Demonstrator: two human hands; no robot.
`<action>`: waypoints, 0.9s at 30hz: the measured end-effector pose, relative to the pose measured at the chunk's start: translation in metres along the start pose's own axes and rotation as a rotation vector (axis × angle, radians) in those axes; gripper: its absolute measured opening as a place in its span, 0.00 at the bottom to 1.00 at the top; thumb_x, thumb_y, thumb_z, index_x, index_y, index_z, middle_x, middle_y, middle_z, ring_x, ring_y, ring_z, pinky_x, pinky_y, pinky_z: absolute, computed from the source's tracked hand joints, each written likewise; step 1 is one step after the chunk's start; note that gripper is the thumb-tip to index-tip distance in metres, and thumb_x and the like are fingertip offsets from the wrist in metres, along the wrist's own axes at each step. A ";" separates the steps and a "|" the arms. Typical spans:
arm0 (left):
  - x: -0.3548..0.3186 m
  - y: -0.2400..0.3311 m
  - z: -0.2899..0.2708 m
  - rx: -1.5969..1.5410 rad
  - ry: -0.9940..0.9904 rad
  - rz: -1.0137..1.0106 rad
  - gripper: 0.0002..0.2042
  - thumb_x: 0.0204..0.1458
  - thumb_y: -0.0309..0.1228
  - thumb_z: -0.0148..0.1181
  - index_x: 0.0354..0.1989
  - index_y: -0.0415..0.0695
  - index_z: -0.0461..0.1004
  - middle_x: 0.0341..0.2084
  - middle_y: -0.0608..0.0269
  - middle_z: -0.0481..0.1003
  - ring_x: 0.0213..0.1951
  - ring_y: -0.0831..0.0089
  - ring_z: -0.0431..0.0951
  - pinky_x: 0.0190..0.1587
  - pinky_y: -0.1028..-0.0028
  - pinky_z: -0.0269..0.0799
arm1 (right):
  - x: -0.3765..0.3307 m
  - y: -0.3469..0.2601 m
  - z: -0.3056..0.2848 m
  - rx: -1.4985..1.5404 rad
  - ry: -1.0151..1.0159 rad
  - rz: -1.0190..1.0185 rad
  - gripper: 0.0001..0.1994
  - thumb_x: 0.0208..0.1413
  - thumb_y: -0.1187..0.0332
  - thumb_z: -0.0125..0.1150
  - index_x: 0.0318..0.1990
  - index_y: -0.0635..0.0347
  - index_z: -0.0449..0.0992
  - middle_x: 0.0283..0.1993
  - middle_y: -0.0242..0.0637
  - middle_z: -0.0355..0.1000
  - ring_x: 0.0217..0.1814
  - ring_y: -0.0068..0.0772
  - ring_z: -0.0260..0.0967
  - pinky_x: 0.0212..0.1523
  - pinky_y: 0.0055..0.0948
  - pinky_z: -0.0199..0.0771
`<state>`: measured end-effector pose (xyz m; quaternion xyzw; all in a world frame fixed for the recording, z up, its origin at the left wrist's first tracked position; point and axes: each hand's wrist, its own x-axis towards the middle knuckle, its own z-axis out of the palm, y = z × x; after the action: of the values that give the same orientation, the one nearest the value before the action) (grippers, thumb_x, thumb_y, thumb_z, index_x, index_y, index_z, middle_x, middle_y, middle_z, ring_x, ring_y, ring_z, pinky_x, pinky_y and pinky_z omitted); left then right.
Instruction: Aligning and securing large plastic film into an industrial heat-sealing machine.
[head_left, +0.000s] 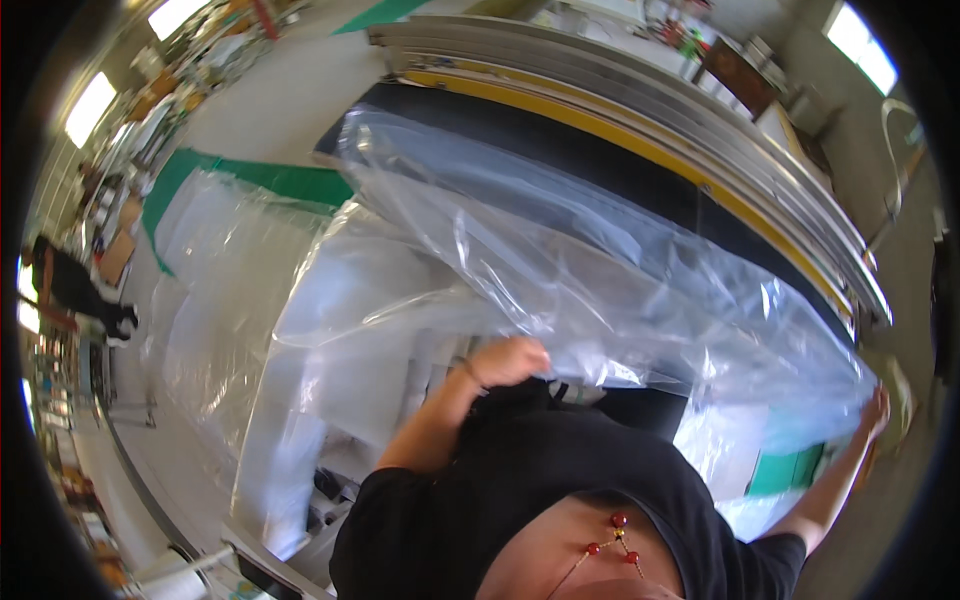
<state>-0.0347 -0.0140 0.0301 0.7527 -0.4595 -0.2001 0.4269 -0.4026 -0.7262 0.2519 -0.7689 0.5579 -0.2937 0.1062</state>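
A wide sheet of clear plastic film (590,270) lies across the black bed of a long machine, wrinkled and shiny. Close to my body, my left hand (512,360) is closed on the film's near edge. Out at the far right, my right hand (877,412) grips the film's right end, with that arm stretched out. Between the two hands the edge runs loosely in folds. Leftward, more film (240,300) hangs off the machine and spreads toward the floor.
Beyond the film runs the machine's black bed (520,135), with a yellow strip (600,125) and a long metal beam (640,85) behind it. Green sheeting (270,178) lies at the left. A person in dark clothes (75,285) is far left, near cluttered shelves.
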 end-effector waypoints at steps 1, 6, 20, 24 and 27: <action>-0.005 0.025 -0.049 -0.059 0.083 -0.011 0.06 0.46 0.32 0.51 0.27 0.48 0.74 0.26 0.61 0.73 0.32 0.65 0.73 0.37 0.68 0.67 | -0.003 -0.005 -0.004 0.025 0.038 -0.108 0.13 0.51 0.58 0.49 0.37 0.54 0.73 0.22 0.29 0.63 0.22 0.22 0.57 0.22 0.23 0.56; -0.197 0.005 -0.326 -0.642 1.208 -0.080 0.20 0.47 0.38 0.53 0.48 0.46 0.61 0.42 0.65 0.68 0.43 0.74 0.67 0.43 0.73 0.63 | -0.067 -0.213 0.072 0.319 -0.186 -0.731 0.08 0.50 0.64 0.52 0.25 0.56 0.73 0.16 0.20 0.57 0.17 0.11 0.51 0.16 0.17 0.50; 0.053 0.218 -0.100 1.025 0.705 0.103 0.35 0.32 0.32 0.64 0.53 0.50 0.56 0.46 0.58 0.61 0.43 0.59 0.65 0.46 0.61 0.57 | -0.356 -0.493 0.109 0.667 -0.918 -1.273 0.14 0.44 0.65 0.59 0.39 0.60 0.71 0.25 0.39 0.69 0.28 0.31 0.67 0.30 0.26 0.66; 0.084 0.141 -0.103 0.713 0.682 0.111 0.20 0.39 0.20 0.54 0.43 0.47 0.62 0.36 0.59 0.64 0.34 0.61 0.70 0.35 0.64 0.66 | -0.368 -0.436 0.134 0.270 -0.494 -1.371 0.21 0.42 0.71 0.57 0.48 0.58 0.64 0.37 0.40 0.67 0.38 0.38 0.67 0.37 0.32 0.66; 0.088 0.143 -0.113 0.432 0.460 0.150 0.15 0.38 0.13 0.51 0.35 0.42 0.62 0.33 0.59 0.64 0.28 0.69 0.70 0.30 0.75 0.67 | -0.362 -0.373 0.133 0.219 -0.526 -1.182 0.20 0.40 0.80 0.48 0.45 0.59 0.63 0.42 0.42 0.63 0.46 0.43 0.62 0.43 0.36 0.62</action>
<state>0.0124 -0.0687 0.2193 0.8154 -0.4369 0.1094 0.3636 -0.1044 -0.2826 0.2073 -0.9768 -0.0363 -0.1599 0.1376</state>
